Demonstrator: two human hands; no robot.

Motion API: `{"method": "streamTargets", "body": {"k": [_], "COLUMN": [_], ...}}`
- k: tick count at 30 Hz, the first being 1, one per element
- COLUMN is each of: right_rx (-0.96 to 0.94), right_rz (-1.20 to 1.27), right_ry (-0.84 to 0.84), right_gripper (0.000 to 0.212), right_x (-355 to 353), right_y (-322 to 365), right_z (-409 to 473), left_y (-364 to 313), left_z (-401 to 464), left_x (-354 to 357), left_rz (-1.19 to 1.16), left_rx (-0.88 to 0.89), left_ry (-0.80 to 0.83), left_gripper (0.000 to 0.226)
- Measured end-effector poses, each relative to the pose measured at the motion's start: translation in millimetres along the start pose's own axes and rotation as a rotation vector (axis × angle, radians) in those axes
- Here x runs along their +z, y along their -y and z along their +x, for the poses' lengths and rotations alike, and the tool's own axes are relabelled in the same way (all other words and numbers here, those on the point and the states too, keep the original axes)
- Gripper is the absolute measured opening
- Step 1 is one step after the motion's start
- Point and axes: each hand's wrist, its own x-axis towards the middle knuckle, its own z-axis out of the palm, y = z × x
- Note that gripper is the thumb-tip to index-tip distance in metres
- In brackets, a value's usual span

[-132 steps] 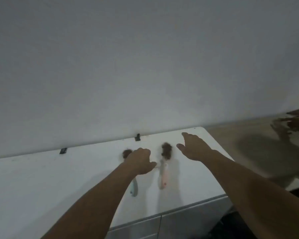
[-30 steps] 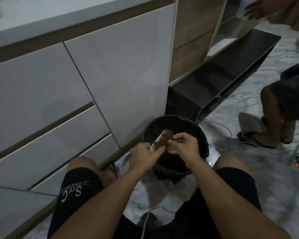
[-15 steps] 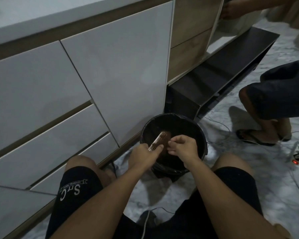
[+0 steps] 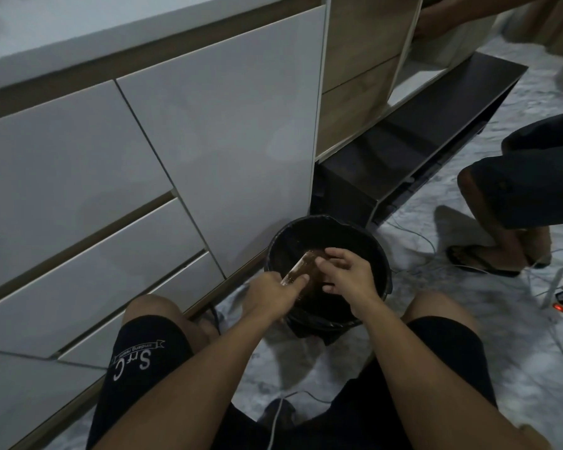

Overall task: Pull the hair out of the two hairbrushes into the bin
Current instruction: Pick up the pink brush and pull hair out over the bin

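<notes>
One hairbrush [image 4: 301, 267] is in view, held over the open mouth of the black bin [image 4: 328, 271] that stands on the floor against the white cabinet [image 4: 182, 151]. The left hand [image 4: 273, 295] is closed around the handle end, thumb laid along the brush, head pointing away over the bin. The right hand [image 4: 346, 274] is half curled beside the brush head, fingertips at the bristles; whether they have a tuft of hair pinched is not clear in the dim light, and the bin's dark inside hides any hair lying in it. Judgement: task is in its first half, with this brush mid-cleaning. The second brush does not show, so its state is unknown; presumably it remains to be done. A second person's legs [image 4: 507, 228] stand well apart to the right, clear of the work.
</notes>
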Motion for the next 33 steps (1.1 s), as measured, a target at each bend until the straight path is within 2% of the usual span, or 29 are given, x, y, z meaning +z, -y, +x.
{"method": "streamTargets", "body": {"k": [2,5,8,10,14,17,19,21,23,28,33], "right_rx": [-0.035,-0.026,0.011,0.039,0.083,0.032,-0.048,-0.146,-0.146,0.003,0.057], "right_rz": [-0.065,-0.074,0.031,0.085,0.061,-0.012,-0.128,-0.256,-0.235,0.093,0.166], "right_ry": [-0.035,-0.178,-0.315,-0.347,-0.142,0.019,0.047,-0.003,-0.094,-0.332,-0.474], "right_gripper": [0.024,0.016,0.016,0.016,0.018,0.037,0.042,0.027,0.011,0.012,0.011], "right_x": [0.0,-3.5,-12.6,-15.8,-11.2,-7.0,-5.3,-4.8,-8.1,-24.2,-33.0], "right_y": [-2.2,0.9,2.7,3.6,8.6,8.5,4.5,-0.4,-1.2,4.6,0.9], "right_z": [0.6,1.2,6.5,9.7,5.6,-0.8,-1.4,2.6,7.4,19.9,30.2], "left_y": [0.8,4.4,11.0,13.7,9.8,4.4,0.1,-2.2,-0.8,8.7,7.8], "left_z": [0.1,1.7,3.5,3.6,2.3,0.3,-1.7,-2.5,-1.3,6.3,13.1], "left_x": [0.7,-1.0,-6.2,-9.5,-11.5,-9.7,-9.2,-9.0,-10.3,-21.4,-32.9], "left_rz": [0.003,-0.003,-0.001,0.013,0.037,0.115,0.178,0.226,0.242,0.196,0.156], "left_rx": [-0.007,-0.009,-0.018,-0.015,0.008,0.065,0.100,0.123,0.114,0.033,-0.046], "left_ry": [-0.004,0.007,0.000,-0.003,0.007,0.024,0.031,0.025,0.019,-0.029,-0.072], "left_gripper": [0.053,0.050,0.047,0.046,0.050,0.053,0.050,0.051,0.055,0.057,0.057]}}
